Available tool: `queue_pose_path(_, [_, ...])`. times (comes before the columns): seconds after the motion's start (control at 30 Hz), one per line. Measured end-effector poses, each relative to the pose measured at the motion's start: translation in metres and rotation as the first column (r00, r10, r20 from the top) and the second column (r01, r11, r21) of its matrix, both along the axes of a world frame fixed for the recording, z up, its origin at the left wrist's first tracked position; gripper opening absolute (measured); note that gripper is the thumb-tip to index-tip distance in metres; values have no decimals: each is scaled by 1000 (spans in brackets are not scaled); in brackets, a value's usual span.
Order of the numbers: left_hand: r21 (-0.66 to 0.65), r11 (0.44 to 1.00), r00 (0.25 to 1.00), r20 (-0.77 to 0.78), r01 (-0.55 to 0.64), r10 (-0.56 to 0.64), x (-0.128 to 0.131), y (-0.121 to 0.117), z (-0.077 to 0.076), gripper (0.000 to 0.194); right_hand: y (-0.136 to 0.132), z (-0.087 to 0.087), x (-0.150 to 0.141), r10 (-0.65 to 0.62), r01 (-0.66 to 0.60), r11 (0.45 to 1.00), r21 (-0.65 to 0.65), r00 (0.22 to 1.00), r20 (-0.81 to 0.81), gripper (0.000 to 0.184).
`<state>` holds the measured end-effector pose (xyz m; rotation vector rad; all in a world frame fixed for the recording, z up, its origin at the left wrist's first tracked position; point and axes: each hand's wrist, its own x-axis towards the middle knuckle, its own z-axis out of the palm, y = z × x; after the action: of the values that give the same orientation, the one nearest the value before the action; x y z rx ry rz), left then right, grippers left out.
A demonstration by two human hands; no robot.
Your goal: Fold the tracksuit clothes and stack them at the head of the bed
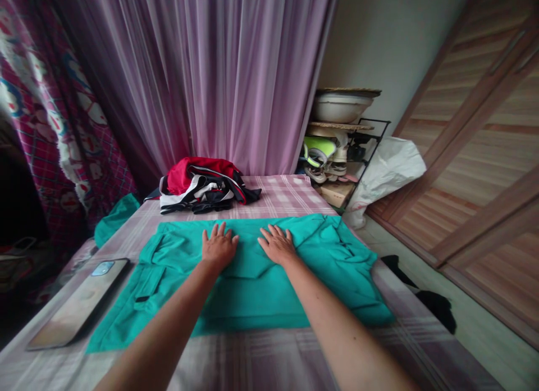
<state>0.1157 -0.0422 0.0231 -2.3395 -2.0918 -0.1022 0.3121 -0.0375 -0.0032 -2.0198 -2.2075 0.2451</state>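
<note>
A teal garment (261,301) lies spread over the table, with a pocket-like flap and a small black tab on its left part. Its right part is wrinkled and bunched. My left hand (219,246) rests flat on the upper middle of the cloth, fingers spread. To its right, my right hand (278,244) also presses flat on the cloth with fingers apart. Neither hand grips anything. What kind of garment it is, I cannot tell for certain.
A crumpled pile of red, white and navy clothes (202,183) sits at the table's far side. A phone (80,304) lies at the left. The checked tablecloth (278,194) reaches a purple curtain (236,82). Right of the table stand a shoe rack (337,149) and a white bag (391,166).
</note>
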Motion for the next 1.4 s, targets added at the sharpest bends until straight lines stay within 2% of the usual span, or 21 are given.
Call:
queue_pose_path(0.1, [21,992,991,56,121,-122,19,-17,-6,55,-1,0,0,7,-8,1000,18,1000,14,59])
queue_pose_path(0.2, [18,988,985,77,156,-157,15,-27,-18,56,-1,0,0,-2,1,1000,23,1000,12,58])
queue_pose_path(0.33, [41,993,993,40,114,-115,-17,-28,-26,58,0,0,0,-5,5,1000,-2,1000,9,58])
queue_pose_path(0.5, [49,997,998,-22,53,-52,-58,-32,-24,60,1,-1,0,-13,14,1000,-11,998,54,57])
queue_pose_path(0.7, [49,999,1000,-6,1,-1,-85,-41,-21,60,2,-6,-1,-25,27,1000,-13,993,113,55])
queue_pose_path(0.87, [-2,999,998,54,-33,33,-85,-41,-19,60,3,-5,-1,-20,26,999,-40,989,144,55])
queue_pose_path(1.0, [-7,1000,997,71,-29,29,-83,-41,-19,62,5,5,-6,-29,43,994,-95,989,147,56])
queue_pose_path(1.13, [9,1000,996,79,-29,28,-84,-41,-21,63,-2,16,-23,-43,45,999,-16,992,116,59])
queue_pose_path(1.2, [14,1000,996,80,-26,25,-84,-41,-23,63,-11,15,-32,7,-9,1000,24,996,93,59])
queue_pose_path(1.3, [9,1000,996,82,-23,22,-84,-41,-23,64,-25,5,-40,77,-78,997,3,991,114,57])
queue_pose_path(1.4, [14,1000,996,91,-23,21,-84,-42,-24,64,-34,-3,-41,88,-87,996,-15,987,133,56])
